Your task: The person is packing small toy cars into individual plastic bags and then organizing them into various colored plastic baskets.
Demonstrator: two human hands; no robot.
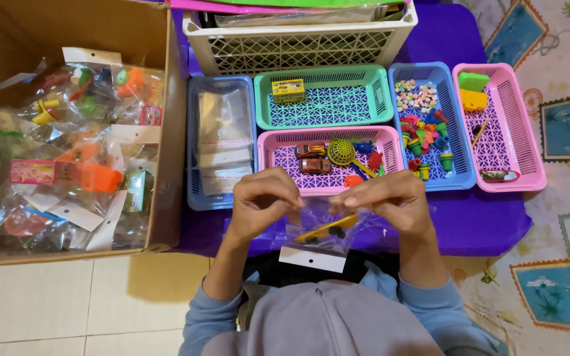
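My left hand and my right hand both pinch the top edge of a small clear plastic bag held above my lap. Inside the bag lies a yellow toy car. A white card header hangs at the bag's lower end. Just beyond my hands sits a pink basket with two small toy cars, a yellow round sieve toy and other bits.
A cardboard box at left holds several bagged toys. On the purple table stand a blue basket of clear bags, a green basket with a yellow box, a blue basket of small toys, a pink basket and a white crate.
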